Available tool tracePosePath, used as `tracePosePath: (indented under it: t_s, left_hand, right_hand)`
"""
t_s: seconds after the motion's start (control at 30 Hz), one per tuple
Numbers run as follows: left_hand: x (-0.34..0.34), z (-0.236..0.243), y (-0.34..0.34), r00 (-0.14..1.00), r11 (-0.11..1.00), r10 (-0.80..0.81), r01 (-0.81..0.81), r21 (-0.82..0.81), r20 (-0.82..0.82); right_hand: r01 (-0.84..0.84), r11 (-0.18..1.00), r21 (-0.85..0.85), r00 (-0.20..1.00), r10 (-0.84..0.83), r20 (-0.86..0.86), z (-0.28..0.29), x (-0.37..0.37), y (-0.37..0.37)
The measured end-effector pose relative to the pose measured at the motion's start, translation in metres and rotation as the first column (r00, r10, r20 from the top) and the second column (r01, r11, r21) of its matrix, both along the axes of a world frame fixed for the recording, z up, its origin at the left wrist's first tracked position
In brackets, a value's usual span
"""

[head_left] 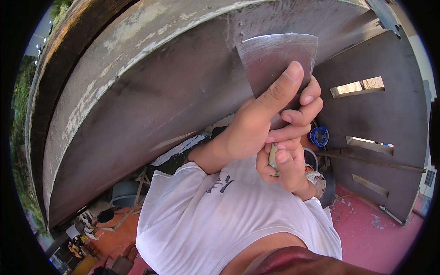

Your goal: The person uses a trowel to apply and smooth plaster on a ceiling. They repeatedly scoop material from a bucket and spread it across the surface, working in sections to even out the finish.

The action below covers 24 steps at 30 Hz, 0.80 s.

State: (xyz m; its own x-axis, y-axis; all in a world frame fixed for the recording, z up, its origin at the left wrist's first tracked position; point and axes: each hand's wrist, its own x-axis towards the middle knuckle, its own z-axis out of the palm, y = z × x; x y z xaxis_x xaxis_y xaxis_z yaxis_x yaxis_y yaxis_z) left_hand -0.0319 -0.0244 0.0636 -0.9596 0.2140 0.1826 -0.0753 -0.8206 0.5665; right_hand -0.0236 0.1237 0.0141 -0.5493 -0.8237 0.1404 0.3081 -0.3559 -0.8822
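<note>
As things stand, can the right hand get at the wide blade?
Probably not without shifting: the right hand is closed around the pale handle, and the left hand sits between it and the wide blade.

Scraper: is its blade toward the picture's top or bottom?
Top: the scraper's wide metal blade extends past the left hand; its pale handle shows lower, in the right hand.
</note>
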Motion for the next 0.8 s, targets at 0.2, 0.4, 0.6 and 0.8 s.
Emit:
tracePosePath:
  t_s: [0.2, 0.4, 0.6, 0.8]
  left_hand:
    - [0.0, 0.01, 0.001, 1.0, 1.0, -0.006, 0.006, 0.009, -0.023]
    - [-0.003, -0.004, 0.0, 0.999, 0.999, -0.038, 0.038, 0.021, -0.024]
    - [0.001, 0.0, 0.003, 0.999, 0.999, -0.044, 0.044, 0.029, -0.011]
    - [-0.001, 0.011, 0.001, 0.997, 0.997, -0.074, 0.074, 0.018, -0.021]
  right_hand:
    - [-0.014, 1.0, -0.008, 1.0, 0.014, -0.011, 0.006, -0.001, 0.001]
    - [0.011, 1.0, 0.028, 0.999, -0.01, -0.047, 0.001, -0.001, 0.0]
    - [0.029, 0.998, 0.061, 0.999, -0.027, -0.036, 0.003, 0.004, 0.001]
    - [0.03, 0.999, 0.025, 0.998, -0.029, -0.05, 0.007, 0.003, -0.001]
